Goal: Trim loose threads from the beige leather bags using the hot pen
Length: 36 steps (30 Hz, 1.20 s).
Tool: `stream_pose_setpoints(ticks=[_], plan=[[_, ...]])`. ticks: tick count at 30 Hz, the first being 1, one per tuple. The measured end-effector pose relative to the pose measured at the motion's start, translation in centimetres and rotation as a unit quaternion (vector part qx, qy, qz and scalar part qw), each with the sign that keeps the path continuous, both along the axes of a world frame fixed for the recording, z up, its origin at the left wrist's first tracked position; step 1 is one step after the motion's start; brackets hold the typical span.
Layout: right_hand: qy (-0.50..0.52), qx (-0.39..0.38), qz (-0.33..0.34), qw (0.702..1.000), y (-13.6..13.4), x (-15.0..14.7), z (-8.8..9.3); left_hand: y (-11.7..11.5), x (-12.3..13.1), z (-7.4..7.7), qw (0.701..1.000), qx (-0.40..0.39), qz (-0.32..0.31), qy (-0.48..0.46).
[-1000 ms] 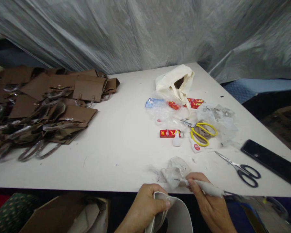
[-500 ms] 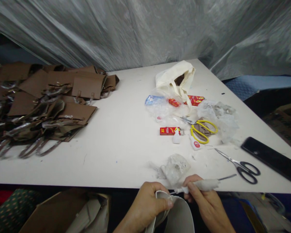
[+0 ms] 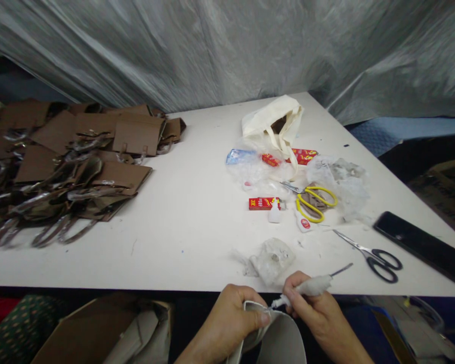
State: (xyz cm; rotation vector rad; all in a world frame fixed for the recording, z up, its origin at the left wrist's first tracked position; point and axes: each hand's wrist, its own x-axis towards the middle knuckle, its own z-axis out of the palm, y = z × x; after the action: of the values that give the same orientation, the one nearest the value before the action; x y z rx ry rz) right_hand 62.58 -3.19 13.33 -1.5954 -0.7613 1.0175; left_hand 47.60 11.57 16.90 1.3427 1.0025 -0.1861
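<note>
Below the table's front edge, my left hand (image 3: pixel 233 318) pinches the rim of a pale grey, leather-like piece (image 3: pixel 282 336) that curves like an open bag; its lower part runs out of view. My right hand (image 3: pixel 313 308) is closed around a slim tool (image 3: pixel 314 286) with a white wrapped handle. A dark metal rod sticks out of the tool's back end. Its narrow front end is at the piece's rim beside my left thumb; whether it touches is too small to tell. A crumpled clear plastic bag (image 3: pixel 275 260) lies just beyond my hands.
Black-handled scissors (image 3: pixel 382 263), a black phone-like slab (image 3: pixel 420 247), yellow-handled scissors (image 3: pixel 316 202), a red box (image 3: pixel 263 203) and small white bottles (image 3: pixel 274 212) lie on the right. Behind them sits a cream cloth bag (image 3: pixel 265 121). Brown handbags (image 3: pixel 136 134) are piled left.
The tool has tilted more steeply, its back end rising and swinging left while its front end has dropped closer to the rim. My left hand holds the same spot.
</note>
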Motion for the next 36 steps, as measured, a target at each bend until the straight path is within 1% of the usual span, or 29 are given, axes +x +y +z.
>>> stream_pose_setpoints(ticks=[3, 6, 9, 11, 13, 16, 18, 21, 22, 23, 26, 30, 32, 36], plan=[[-0.011, 0.007, 0.033, 0.999, 0.1, 0.4, 0.9, 0.1, -0.1, 0.2, 1.000, 0.010, -0.003, -0.008], [-0.018, 0.000, 0.073, 0.997, -0.1, 0.8, 1.6, 0.1, -0.1, 0.1, 1.000, 0.001, 0.007, -0.015], [-0.003, -0.014, 0.105, 0.994, -0.6, 1.0, 2.0, 0.0, -0.2, -0.3, 1.000, -0.018, 0.019, -0.016], [0.010, -0.018, 0.113, 0.993, -0.7, 0.9, 2.0, -0.2, -0.2, -0.6, 0.999, -0.034, 0.024, -0.015], [0.028, -0.018, 0.104, 0.994, -0.7, 0.8, 1.9, -0.4, -0.3, -0.7, 0.999, -0.045, 0.018, -0.020], [0.050, -0.007, 0.061, 0.997, -0.2, 0.8, 1.8, -0.5, -0.4, -0.7, 0.998, -0.055, 0.016, -0.034], [0.046, 0.007, 0.003, 0.999, 0.1, 1.1, 1.7, -0.4, -0.5, -0.7, 0.996, -0.067, 0.039, -0.034], [-0.010, 0.028, -0.103, 0.994, 0.6, 1.7, 1.7, -0.1, -1.0, -1.0, 0.992, -0.080, 0.083, -0.047], [-0.035, 0.031, -0.126, 0.991, 0.8, 1.9, 1.7, 0.1, -1.1, -1.1, 0.990, -0.084, 0.097, -0.056], [-0.060, 0.032, -0.134, 0.989, 0.9, 2.1, 1.6, 0.2, -1.3, -1.2, 0.988, -0.089, 0.109, -0.067], [-0.115, 0.019, -0.122, 0.986, 1.2, 2.1, 1.5, 0.6, -1.6, -1.6, 0.982, -0.106, 0.128, -0.090], [-0.161, 0.002, -0.101, 0.982, 1.5, 2.1, 1.4, 1.0, -1.6, -1.9, 0.982, -0.107, 0.117, -0.102], [-0.172, -0.001, -0.091, 0.981, 1.6, 2.1, 1.5, 1.2, -1.5, -1.7, 0.985, -0.098, 0.104, -0.096], [-0.181, -0.013, -0.081, 0.980, 1.8, 2.3, 1.9, 1.5, -1.1, -0.8, 0.994, -0.058, 0.071, -0.062]])
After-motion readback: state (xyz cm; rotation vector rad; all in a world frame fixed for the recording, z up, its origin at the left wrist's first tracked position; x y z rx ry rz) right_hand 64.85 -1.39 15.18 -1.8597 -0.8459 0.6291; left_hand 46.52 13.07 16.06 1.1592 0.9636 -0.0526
